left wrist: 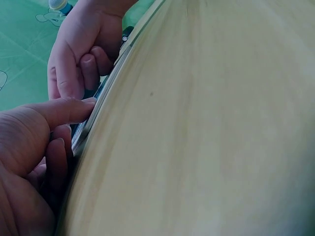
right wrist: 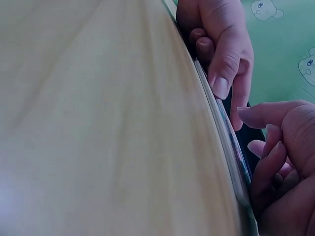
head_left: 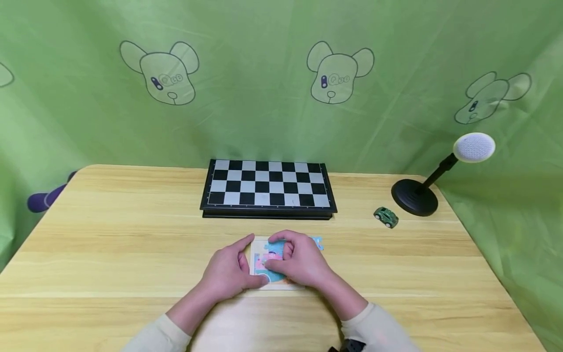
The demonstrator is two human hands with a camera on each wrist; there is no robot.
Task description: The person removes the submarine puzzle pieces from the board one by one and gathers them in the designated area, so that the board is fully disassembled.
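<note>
A small jigsaw puzzle (head_left: 276,277) with a pink and blue picture lies in a pale tray (head_left: 281,287) near the table's front. My left hand (head_left: 228,271) grips the tray's left side, its thumb on the front corner and forefinger along the left edge. Over the puzzle, my right hand (head_left: 303,259) has thumb and forefinger spread on the picture, other fingers curled; I cannot tell whether it pinches a piece. Past its knuckles shows a light blue puzzle piece (head_left: 317,242). Both wrist views catch the left thumb (right wrist: 221,88) on the tray's edge and the right hand (left wrist: 83,54) opposite.
Behind the puzzle lies a black and white chessboard (head_left: 264,183). To the right are a small green toy car (head_left: 386,217) and a black stand (head_left: 414,196) with a white round head (head_left: 474,147). A green curtain (head_left: 264,127) hangs along the back of the wooden table (head_left: 123,234).
</note>
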